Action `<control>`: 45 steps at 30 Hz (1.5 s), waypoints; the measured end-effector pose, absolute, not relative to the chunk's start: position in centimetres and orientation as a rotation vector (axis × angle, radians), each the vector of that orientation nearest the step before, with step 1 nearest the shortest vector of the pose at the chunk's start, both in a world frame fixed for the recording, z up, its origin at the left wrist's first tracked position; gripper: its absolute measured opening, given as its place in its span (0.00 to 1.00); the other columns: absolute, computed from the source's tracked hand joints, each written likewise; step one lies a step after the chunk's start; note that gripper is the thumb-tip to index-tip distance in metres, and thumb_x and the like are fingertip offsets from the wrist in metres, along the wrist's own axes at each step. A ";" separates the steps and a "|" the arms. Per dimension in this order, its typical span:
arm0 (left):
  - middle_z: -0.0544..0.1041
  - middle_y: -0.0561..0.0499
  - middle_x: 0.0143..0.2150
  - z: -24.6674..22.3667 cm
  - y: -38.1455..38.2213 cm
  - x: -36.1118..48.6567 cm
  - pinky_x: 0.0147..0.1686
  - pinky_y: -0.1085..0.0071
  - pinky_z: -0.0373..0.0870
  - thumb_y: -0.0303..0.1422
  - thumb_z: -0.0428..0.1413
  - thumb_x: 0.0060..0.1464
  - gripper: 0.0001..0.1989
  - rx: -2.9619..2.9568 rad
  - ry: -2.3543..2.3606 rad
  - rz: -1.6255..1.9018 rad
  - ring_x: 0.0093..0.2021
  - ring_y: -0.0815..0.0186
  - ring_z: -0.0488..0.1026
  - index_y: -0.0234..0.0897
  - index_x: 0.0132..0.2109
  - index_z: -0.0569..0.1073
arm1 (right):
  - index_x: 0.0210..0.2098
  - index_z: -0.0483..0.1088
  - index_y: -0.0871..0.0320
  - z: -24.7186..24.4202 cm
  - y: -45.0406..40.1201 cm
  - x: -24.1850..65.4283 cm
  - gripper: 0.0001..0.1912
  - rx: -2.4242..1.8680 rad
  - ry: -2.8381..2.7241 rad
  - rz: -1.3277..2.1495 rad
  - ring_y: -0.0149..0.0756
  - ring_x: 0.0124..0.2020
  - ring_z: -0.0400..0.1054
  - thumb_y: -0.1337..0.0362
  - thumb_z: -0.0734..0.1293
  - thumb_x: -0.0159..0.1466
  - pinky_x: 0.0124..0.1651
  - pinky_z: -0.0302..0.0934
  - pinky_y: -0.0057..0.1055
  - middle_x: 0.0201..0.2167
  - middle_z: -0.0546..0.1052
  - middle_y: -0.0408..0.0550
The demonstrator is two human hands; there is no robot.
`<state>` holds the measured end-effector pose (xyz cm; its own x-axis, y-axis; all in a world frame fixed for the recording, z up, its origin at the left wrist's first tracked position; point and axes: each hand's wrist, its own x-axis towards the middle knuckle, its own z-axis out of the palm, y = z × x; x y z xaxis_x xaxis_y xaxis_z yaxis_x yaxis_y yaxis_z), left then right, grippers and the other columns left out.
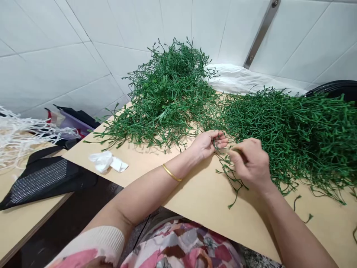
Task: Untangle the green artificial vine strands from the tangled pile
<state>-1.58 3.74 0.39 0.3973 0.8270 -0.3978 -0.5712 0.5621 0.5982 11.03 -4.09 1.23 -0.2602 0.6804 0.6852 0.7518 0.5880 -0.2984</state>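
Observation:
Two heaps of thin green cords with knotted, frayed-looking ends lie on the pale wooden table: one pile (173, 89) at the back middle, another pile (279, 130) on the right. Between them, palm up, my left hand (209, 143) pinches a green cord between thumb and curled fingers. Close beside it, my right hand (252, 163) is closed in a pinch on a cord at the gap between the hands; its fingertips are partly hidden. A few loose cords (232, 180) lie on the table below and beside the right hand.
A crumpled white tissue (107, 162) lies near the left table edge. Left, across a gap, white cords (25, 137) and a black mesh item (41, 178) rest on another table. White sheeting (237, 78) and a tiled wall (156, 22) stand behind the piles.

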 end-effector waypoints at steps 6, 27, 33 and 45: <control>0.69 0.49 0.22 -0.5 3.1 -1.4 0.25 0.76 0.69 0.20 0.48 0.52 0.06 0.588 0.753 0.848 0.22 0.73 0.69 0.27 0.29 0.68 | 0.33 0.67 0.57 0.4 -3.7 13.4 0.04 -1.369 -1.627 -0.142 0.32 0.27 0.63 0.65 0.60 0.61 0.30 0.57 0.30 0.25 0.71 0.45; 0.70 0.49 0.20 -0.9 1.9 -1.1 0.21 0.77 0.65 0.28 0.52 0.51 0.06 0.745 0.751 0.908 0.18 0.74 0.66 0.31 0.27 0.67 | 0.39 0.67 0.59 -1.6 -2.1 12.3 0.12 -1.466 -2.153 -0.341 0.40 0.34 0.57 0.64 0.55 0.63 0.35 0.52 0.35 0.30 0.66 0.51; 0.69 0.49 0.21 -0.9 2.0 -1.3 0.22 0.76 0.67 0.26 0.50 0.52 0.06 0.716 0.743 0.871 0.20 0.73 0.67 0.30 0.28 0.69 | 0.39 0.67 0.59 -1.8 -1.8 12.7 0.11 -1.454 -2.103 -0.080 0.37 0.35 0.62 0.62 0.56 0.63 0.35 0.59 0.33 0.36 0.64 0.51; 0.67 0.53 0.20 -0.8 1.4 -0.7 0.21 0.78 0.64 0.25 0.54 0.47 0.03 0.776 0.789 0.946 0.19 0.75 0.65 0.31 0.27 0.67 | 0.37 0.66 0.57 -1.4 -2.0 11.9 0.10 -1.640 -2.066 -0.016 0.31 0.28 0.62 0.62 0.56 0.62 0.27 0.54 0.27 0.33 0.64 0.48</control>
